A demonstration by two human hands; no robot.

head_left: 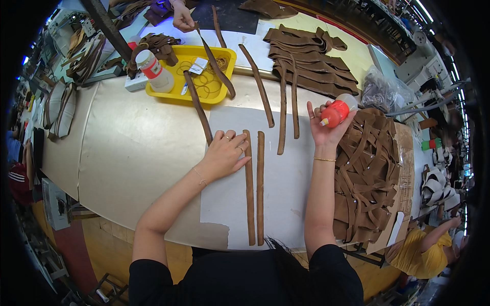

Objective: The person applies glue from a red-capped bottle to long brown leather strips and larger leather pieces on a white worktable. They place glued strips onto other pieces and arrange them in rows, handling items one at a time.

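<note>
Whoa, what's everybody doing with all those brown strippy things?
A person has their left hand at the upper part of a long, slim brown strip lying on a flat grey sheet, with a matching brown strip beside it. Their right hand holds a red and clear bottle, nozzle pointing left. Across the table, another person's hand holds one end of a dark brown strip that hangs over a yellow rectangular tray.

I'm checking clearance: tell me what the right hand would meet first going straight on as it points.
The right hand would probably meet the layered brown pieces first; its height is unclear, so it might pass over them.
</note>
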